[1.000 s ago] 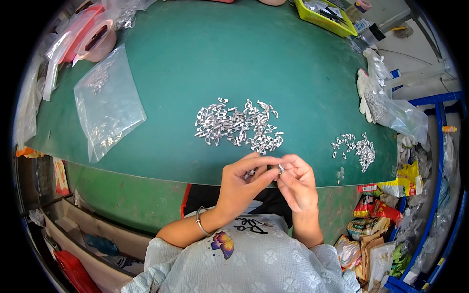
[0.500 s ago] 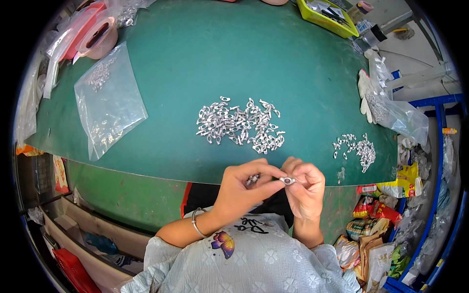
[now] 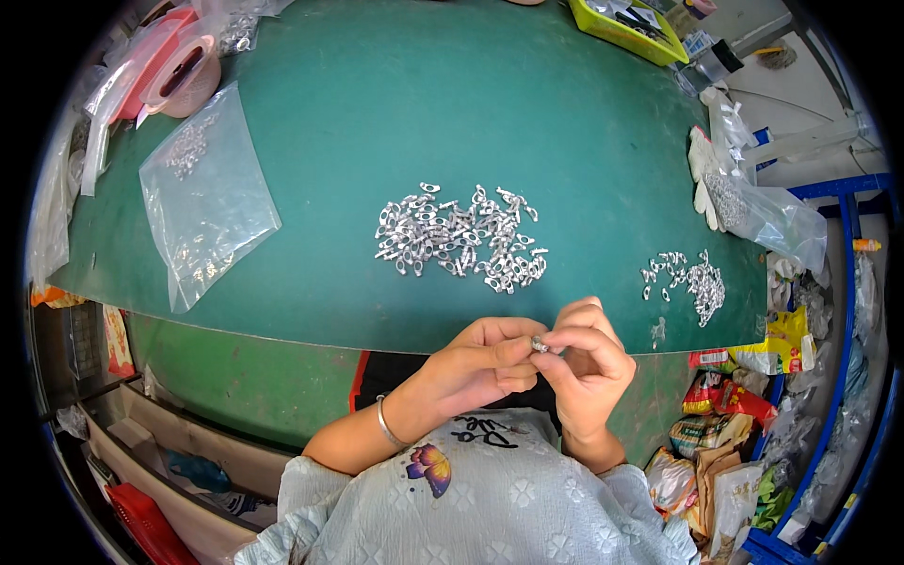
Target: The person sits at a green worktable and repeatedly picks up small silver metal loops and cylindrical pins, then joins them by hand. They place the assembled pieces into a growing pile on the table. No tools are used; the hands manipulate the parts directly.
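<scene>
A small silver metal part [image 3: 540, 345] sits pinched between my two hands, just off the near edge of the green table [image 3: 311, 122]. My left hand [image 3: 485, 360], a bangle on its wrist, grips the part between thumb and forefinger, with the other fingers curled. From the other side my right hand [image 3: 589, 363] closes thumb and forefinger on the same part. Beyond them lies a pile of silver metal parts with oval holes [image 3: 433, 235]. A smaller pile of such silver pieces [image 3: 704, 290] rests near the table's right edge.
On the left lies a clear plastic bag [image 3: 212, 217] with small pieces inside. Pink baskets [image 3: 193, 89] stand at the far left, a yellow-green tray [image 3: 626, 33] at the far right. White gloves [image 3: 702, 174] and a filled clear bag [image 3: 772, 221] lie along the right edge.
Both hands have turned the part, so its oval hole no longer faces up. My left fingers have curled in, hiding the pieces that showed in that palm.
</scene>
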Motion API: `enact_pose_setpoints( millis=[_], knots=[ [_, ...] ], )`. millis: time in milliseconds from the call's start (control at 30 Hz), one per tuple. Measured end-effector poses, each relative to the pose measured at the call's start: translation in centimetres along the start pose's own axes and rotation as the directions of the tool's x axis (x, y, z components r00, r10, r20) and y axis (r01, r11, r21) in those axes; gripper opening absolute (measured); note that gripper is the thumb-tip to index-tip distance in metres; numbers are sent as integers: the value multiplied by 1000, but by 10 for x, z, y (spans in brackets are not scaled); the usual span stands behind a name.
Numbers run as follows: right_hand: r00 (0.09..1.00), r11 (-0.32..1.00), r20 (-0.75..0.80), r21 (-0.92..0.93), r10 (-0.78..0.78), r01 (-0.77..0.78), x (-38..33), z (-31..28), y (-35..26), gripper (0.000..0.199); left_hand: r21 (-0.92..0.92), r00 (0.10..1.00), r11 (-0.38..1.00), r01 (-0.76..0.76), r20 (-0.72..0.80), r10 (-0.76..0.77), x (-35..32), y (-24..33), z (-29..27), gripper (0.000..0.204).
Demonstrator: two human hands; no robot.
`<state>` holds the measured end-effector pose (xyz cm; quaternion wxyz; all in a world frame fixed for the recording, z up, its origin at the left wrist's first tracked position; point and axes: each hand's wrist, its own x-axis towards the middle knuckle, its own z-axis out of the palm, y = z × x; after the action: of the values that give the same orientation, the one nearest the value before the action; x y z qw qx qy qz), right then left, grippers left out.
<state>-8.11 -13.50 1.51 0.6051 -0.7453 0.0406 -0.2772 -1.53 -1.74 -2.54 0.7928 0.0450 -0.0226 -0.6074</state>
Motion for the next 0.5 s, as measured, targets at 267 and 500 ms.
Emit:
enact_pose_setpoints(
  millis=[267,500],
  knots=[
    [998,992,6,-111,-65,65,2,-1,-3,25,-1,1000,1000,5,-4,-5,1,0,-1,33],
    [996,987,9,-137,-87,87,2,-2,-4,25,30,1000,999,-11,-9,11,2,-1,-1,30]
  ],
)
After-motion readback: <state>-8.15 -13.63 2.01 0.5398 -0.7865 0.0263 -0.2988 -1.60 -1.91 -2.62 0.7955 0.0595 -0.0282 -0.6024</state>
